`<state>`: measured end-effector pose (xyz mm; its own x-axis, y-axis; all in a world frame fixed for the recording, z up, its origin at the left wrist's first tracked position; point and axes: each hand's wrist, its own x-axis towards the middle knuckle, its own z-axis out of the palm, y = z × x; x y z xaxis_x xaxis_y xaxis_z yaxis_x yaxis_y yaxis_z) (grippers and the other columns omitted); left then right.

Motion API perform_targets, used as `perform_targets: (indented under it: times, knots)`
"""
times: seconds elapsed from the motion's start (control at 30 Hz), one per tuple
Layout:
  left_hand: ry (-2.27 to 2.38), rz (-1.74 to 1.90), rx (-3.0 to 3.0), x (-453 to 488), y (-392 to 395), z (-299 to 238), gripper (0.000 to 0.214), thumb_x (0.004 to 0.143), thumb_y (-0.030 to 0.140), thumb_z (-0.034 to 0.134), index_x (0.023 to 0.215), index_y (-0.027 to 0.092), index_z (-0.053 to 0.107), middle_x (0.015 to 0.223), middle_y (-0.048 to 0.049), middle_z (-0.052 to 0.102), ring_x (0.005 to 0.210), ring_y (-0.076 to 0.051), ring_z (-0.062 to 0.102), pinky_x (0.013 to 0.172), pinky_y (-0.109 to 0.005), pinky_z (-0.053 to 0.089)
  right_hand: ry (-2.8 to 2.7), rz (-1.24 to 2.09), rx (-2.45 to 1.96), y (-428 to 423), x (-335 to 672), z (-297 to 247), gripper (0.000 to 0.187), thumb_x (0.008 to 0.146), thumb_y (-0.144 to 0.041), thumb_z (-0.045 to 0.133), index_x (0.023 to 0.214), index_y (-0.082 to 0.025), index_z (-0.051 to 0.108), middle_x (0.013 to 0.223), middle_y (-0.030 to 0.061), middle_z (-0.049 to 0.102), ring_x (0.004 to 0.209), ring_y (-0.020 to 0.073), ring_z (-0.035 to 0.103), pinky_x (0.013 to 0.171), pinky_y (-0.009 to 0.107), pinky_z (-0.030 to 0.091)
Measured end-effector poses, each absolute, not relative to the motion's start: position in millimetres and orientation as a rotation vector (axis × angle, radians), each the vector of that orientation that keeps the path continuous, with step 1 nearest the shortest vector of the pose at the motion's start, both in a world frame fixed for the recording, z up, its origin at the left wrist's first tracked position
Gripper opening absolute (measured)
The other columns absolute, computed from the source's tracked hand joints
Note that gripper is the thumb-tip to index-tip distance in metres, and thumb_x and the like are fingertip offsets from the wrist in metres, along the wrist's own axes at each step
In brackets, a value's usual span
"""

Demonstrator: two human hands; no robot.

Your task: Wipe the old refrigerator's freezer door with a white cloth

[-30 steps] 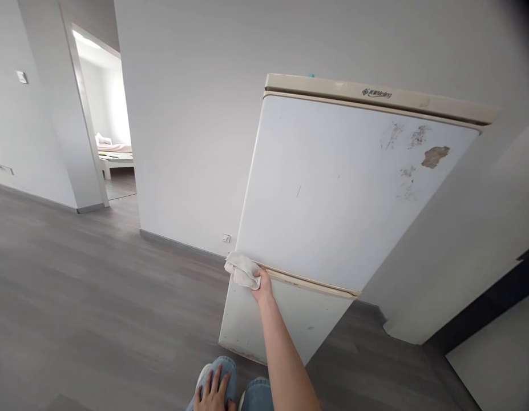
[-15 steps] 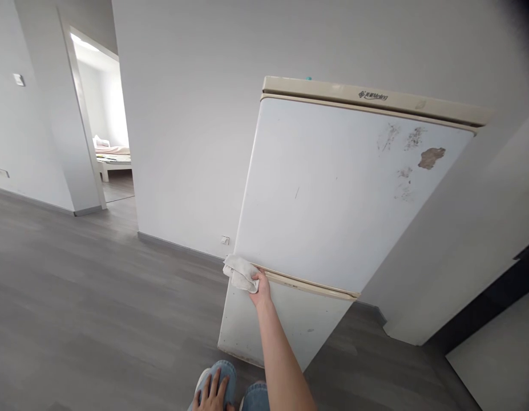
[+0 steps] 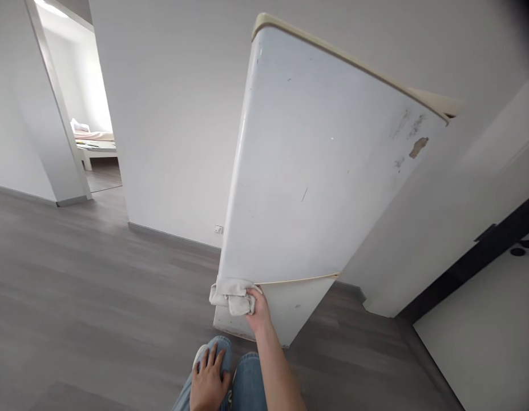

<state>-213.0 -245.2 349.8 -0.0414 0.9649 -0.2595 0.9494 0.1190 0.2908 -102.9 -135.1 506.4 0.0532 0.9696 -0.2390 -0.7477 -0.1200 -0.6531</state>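
Note:
My right hand is closed on a pale grey cloth, which covers the left end of the upper door's lower edge. The upper fridge door is swung partly open toward me, so its thickness shows at the left. It is white with a cream top edge, dark smudges and a brown peeled patch. Below it, the lower fridge door looks closed. My left hand rests flat on my knee in blue jeans, fingers spread, holding nothing.
Grey wood-look floor spreads to the left. A wall socket sits low on the wall behind the fridge. Through a doorway at the far left a bed shows. At the lower right stands a pale door with a dark frame.
The upper fridge door has swung open toward me, with my right hand and the cloth moving slightly down and left along with it. My left hand stays on my knee.

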Motion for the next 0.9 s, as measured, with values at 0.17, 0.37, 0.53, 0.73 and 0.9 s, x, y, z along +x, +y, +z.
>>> perform_targets:
  times: [0.17, 0.37, 0.53, 0.73, 0.9]
  knots:
    - [2.031, 0.057, 1.869, -217, -248, 350, 0.065, 0.081, 0.027, 0.034, 0.146, 0.027, 0.042, 0.164, -0.0001, 0.033, 0.153, -0.028, 0.026, 0.122, -0.05, 0.027, -0.435, 1.533, -0.824, -170, -85, 508, 0.031, 0.051, -0.022, 0.077, 0.078, -0.022, 0.062, 0.074, -0.0029, 0.07, 0.073, 0.0182, 0.067, 0.057, 0.024, 0.047]
    - [2.031, 0.05, 1.851, -222, -247, 345, 0.065, 0.082, 0.029, 0.034, 0.146, 0.024, 0.042, 0.164, -0.0034, 0.035, 0.152, -0.029, 0.028, 0.121, -0.051, 0.028, -0.448, 1.543, -0.875, -206, -63, 508, 0.026, 0.047, -0.016, 0.071, 0.072, -0.021, 0.064, 0.066, -0.0026, 0.066, 0.071, 0.0191, 0.064, 0.058, 0.024, 0.046]
    - [2.015, 0.023, 1.844, -221, -248, 356, 0.066, 0.082, 0.029, 0.035, 0.147, 0.023, 0.041, 0.164, -0.0028, 0.033, 0.153, -0.028, 0.026, 0.122, -0.05, 0.027, -0.458, 1.565, -0.989, -240, -39, 514, 0.025, 0.047, -0.018, 0.071, 0.071, -0.022, 0.067, 0.067, -0.0011, 0.065, 0.072, 0.0209, 0.064, 0.061, 0.026, 0.047]
    - [2.013, -0.026, 1.823, -219, -247, 359, 0.066, 0.082, 0.027, 0.035, 0.148, 0.026, 0.037, 0.165, -0.0001, 0.029, 0.153, -0.026, 0.025, 0.122, -0.05, 0.027, -0.5, 1.651, -1.053, -279, -9, 529, 0.028, 0.049, -0.025, 0.074, 0.077, -0.024, 0.072, 0.079, 0.0047, 0.07, 0.072, 0.0238, 0.065, 0.064, 0.031, 0.049]
    - [2.024, -0.05, 1.846, -217, -248, 359, 0.066, 0.082, 0.029, 0.033, 0.148, 0.027, 0.037, 0.165, 0.0006, 0.029, 0.153, -0.025, 0.026, 0.122, -0.05, 0.028, -0.604, 1.463, -1.13, -307, 12, 532, 0.029, 0.05, -0.026, 0.07, 0.079, -0.027, 0.074, 0.066, 0.0042, 0.066, 0.068, 0.0277, 0.066, 0.062, 0.036, 0.051]
